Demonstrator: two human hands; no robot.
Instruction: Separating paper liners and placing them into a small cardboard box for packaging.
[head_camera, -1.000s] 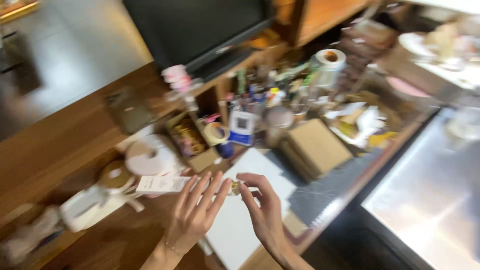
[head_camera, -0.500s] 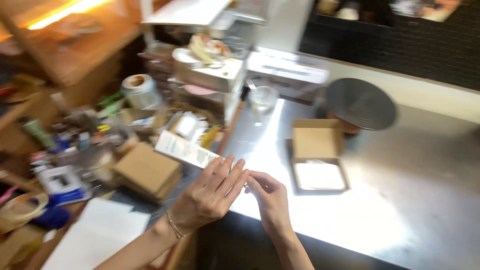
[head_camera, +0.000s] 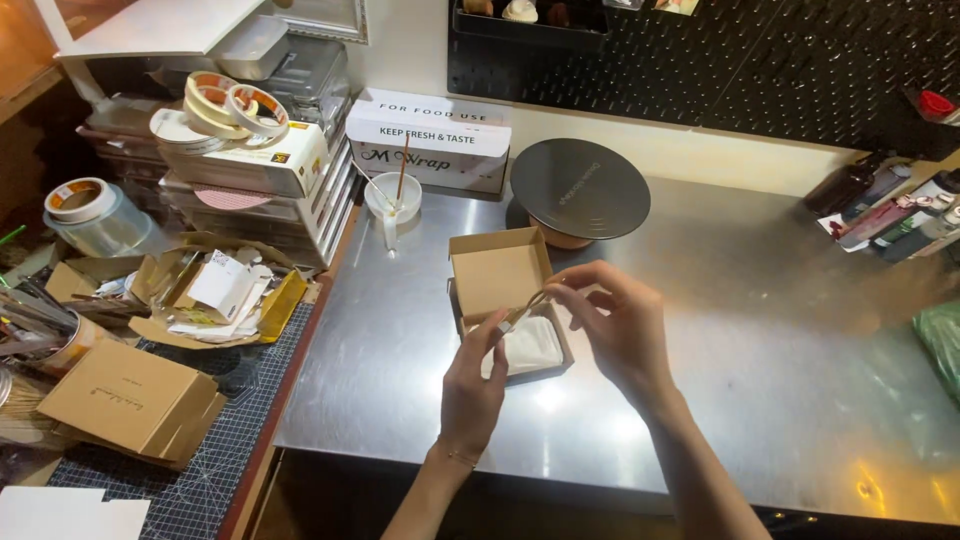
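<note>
Hands numbered two: the left hand (head_camera: 472, 385) and right hand (head_camera: 618, 320) each pinched fingertips on one thin brown strip (head_camera: 528, 306), stretched between them over one open cardboard box (head_camera: 497, 272) (white paper inside) on the steel counter (head_camera: 760, 330). One black turntable (head_camera: 579, 187) stood behind; two closed boxes (head_camera: 128, 400) lay well left.

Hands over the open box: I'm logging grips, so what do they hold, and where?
A thin brown strip, pinched at its ends between left hand and right hand.
</note>
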